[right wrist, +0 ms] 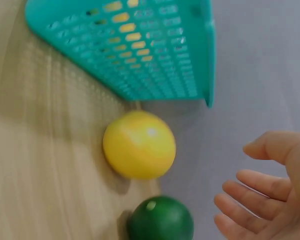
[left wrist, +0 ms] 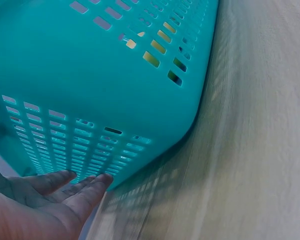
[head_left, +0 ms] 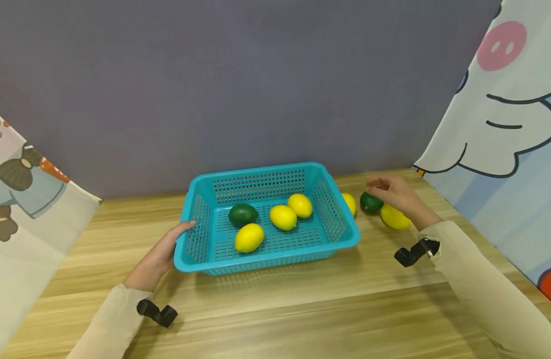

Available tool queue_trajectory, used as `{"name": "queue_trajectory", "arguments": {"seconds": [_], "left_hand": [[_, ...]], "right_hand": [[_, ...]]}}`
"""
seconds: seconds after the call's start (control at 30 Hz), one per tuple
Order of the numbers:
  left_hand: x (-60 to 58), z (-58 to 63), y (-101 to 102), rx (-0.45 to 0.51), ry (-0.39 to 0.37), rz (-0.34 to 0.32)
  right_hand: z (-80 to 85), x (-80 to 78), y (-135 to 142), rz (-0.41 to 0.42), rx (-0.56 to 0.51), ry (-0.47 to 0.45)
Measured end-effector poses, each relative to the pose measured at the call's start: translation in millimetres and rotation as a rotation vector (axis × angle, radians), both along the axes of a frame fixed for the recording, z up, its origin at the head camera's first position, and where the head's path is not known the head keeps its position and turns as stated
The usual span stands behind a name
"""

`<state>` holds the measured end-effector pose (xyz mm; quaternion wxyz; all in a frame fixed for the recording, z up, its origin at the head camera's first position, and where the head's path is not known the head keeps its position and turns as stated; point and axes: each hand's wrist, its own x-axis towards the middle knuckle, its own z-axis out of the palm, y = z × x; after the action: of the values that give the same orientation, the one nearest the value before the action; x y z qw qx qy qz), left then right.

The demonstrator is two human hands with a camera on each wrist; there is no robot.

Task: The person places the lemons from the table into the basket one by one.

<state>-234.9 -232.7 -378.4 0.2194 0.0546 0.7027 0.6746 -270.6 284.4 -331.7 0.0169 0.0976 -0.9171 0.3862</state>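
A turquoise plastic basket (head_left: 275, 257) with slotted walls stands on the wooden table. Inside lie a dark green oval fruit (head_left: 243, 215) and yellow lemons (head_left: 250, 238). My left hand (head_left: 169, 244) holds the basket's left end, a digit over the rim; in the left wrist view, its fingers touch the outside wall. My right hand (head_left: 398, 194), fingers spread apart and holding nothing, hovers over another dark green fruit (right wrist: 162, 222) right of the basket. One lemon (right wrist: 140, 145) sits between that fruit and the basket; another lemon (head_left: 394, 218) lies partly under my right wrist.
A grey panel (head_left: 257, 89) rises along the table's back edge. Printed cartoon sheets stand on the left (head_left: 28, 199) and right (head_left: 504, 124). The wooden table (head_left: 302, 314) extends in front of the basket.
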Motion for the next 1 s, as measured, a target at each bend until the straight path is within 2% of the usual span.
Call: {"name": "queue_trajectory", "arguments": {"seconds": [0.17, 0.3, 0.57, 0.77, 1.0], "left_hand": [[1.2, 0.1, -0.2, 0.003, 0.002, 0.005], [1.7, -0.7, 1.3, 0.006, 0.014, 0.013], [-0.8, -1.6, 3.9, 0.022, 0.028, 0.023], [-1.0, -1.8, 4.7, 0.009, 0.025, 0.044], [0.3, -2.5, 5.2, 0.006, 0.018, 0.045]], "right_hand": [[-11.3, 1.4, 14.1, -0.044, 0.039, 0.018], [-19.1, 3.2, 25.8, -0.081, 0.029, 0.036], [-28.0, 13.0, 43.6, -0.106, 0.009, 0.010], [-34.2, 16.0, 52.8, -0.130, 0.103, -0.073], [-41.8, 16.9, 57.7, -0.114, 0.103, -0.207]]}}
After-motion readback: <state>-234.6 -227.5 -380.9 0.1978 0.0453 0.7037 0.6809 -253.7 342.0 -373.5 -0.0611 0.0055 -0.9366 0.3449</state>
